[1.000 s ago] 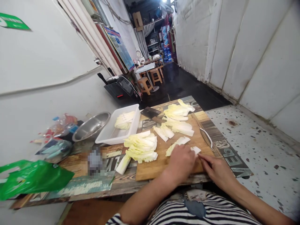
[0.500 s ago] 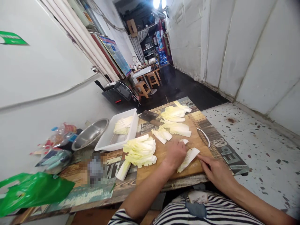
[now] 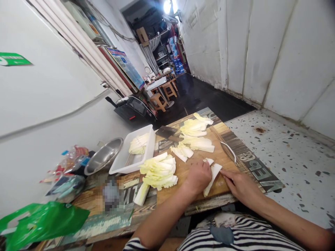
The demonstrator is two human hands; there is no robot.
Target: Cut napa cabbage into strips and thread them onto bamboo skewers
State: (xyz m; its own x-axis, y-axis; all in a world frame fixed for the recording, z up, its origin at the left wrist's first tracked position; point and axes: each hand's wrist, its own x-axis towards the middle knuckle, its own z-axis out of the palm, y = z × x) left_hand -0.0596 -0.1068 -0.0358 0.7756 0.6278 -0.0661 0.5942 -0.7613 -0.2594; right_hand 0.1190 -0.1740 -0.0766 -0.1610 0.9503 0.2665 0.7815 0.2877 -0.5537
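My left hand (image 3: 199,177) is closed over the cutting board (image 3: 180,193), its fingers round a napa cabbage piece whose white end (image 3: 209,161) pokes out. Just beside it, a longer cabbage strip (image 3: 213,179) slants between my two hands. My right hand (image 3: 239,184) is pinched at the strip's upper right end; whatever thin thing its fingertips hold is hidden. More cabbage leaves (image 3: 197,143) lie farther up the board, and a larger pile (image 3: 159,170) rests at its left edge. Thin wooden skewers (image 3: 216,134) lie along the board's right side.
A cleaver (image 3: 166,131) lies beyond the board. Left of it stand a white plastic tray (image 3: 119,169) holding cabbage and sticks, a metal bowl (image 3: 104,157) and a green plastic bag (image 3: 49,223). A white curved handle (image 3: 230,151) sticks out at the board's right.
The cabbage strip between my hands has turned more edge-on and shifted slightly right. My left hand has moved a little right and stays closed; the view has tilted slightly.
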